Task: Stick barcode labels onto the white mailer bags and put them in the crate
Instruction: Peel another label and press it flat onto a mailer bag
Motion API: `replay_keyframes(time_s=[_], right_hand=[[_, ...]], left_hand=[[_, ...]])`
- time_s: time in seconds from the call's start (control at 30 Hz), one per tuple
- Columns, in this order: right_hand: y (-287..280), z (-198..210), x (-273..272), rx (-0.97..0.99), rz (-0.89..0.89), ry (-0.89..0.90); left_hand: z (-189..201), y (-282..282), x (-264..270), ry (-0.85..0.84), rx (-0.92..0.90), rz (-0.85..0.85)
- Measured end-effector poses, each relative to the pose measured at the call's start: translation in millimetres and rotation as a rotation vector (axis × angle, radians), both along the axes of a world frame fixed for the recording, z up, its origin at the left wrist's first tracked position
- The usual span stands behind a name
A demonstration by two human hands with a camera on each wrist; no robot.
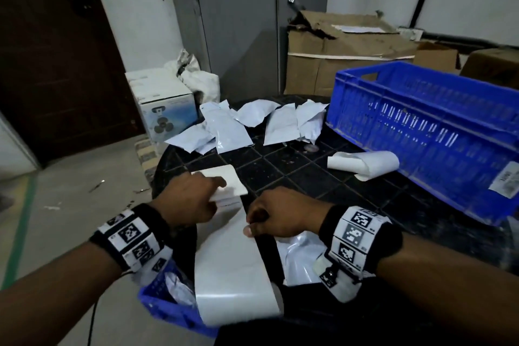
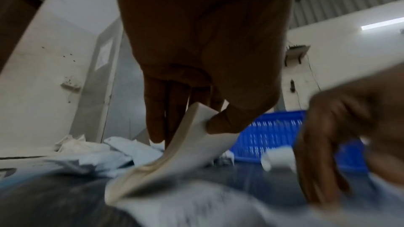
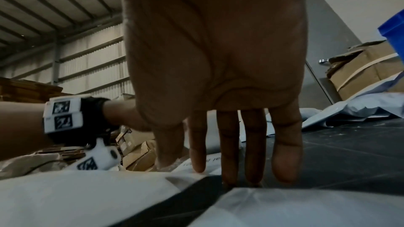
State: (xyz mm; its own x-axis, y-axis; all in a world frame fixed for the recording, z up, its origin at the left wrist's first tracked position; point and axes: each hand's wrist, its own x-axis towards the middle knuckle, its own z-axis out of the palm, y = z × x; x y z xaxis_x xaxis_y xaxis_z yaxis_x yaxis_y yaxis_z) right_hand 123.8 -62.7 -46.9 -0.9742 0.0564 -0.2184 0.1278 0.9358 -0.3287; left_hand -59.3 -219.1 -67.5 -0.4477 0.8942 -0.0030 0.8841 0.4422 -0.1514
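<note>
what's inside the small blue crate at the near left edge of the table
The small blue plastic crate shows crumpled white mailer bags inside. Most of its interior is covered by the long white label strip draped over it and by the left hand's wrist, so no count is possible.

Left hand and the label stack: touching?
Touching. In the left wrist view the left hand pinches the label stack, thumb on one face and fingers behind it, bending it up off the table.

The crate [image 1: 429, 132] is bright blue with slotted walls. The mailer bags [image 1: 224, 126] are white on a black, grid-patterned tabletop [image 1: 280, 166]. The wristbands [image 1: 356, 236] carry black-and-white square markers.
</note>
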Motion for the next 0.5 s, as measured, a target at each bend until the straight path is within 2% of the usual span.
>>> replay_keyframes(time_s=[0.07, 0.1, 0.2, 0.3, 0.4, 0.5], right_hand=[[0.9, -3.1, -3.6, -0.014, -0.026, -0.005], [2.4, -5.2, -5.1, -0.02, -0.048, 0.005], [9.9, -7.9, -11.9, -0.021, -0.171, 0.047], [15.5, -7.2, -19.9, -0.032, -0.291, 0.074], [11.2, -12.4, -24.4, -0.082, -0.306, 0.024], [6.5, -16.9, -27.9, -0.131, -0.356, 0.016]], left_hand=[[25.9, 3.9, -7.7, -0.004, 0.091, -0.025], [40.6, 4.5, -15.6, -0.06, 0.184, -0.024], [78.1, 8.3, -48.7, -0.431, 0.407, -0.021], [88.8, 20.1, -80.0, -0.775, 0.482, -0.023], [73.2, 40.3, -101.2, -0.857, 0.412, 0.079], [54.4, 56.2, -109.3, -0.813, 0.351, 0.175]])
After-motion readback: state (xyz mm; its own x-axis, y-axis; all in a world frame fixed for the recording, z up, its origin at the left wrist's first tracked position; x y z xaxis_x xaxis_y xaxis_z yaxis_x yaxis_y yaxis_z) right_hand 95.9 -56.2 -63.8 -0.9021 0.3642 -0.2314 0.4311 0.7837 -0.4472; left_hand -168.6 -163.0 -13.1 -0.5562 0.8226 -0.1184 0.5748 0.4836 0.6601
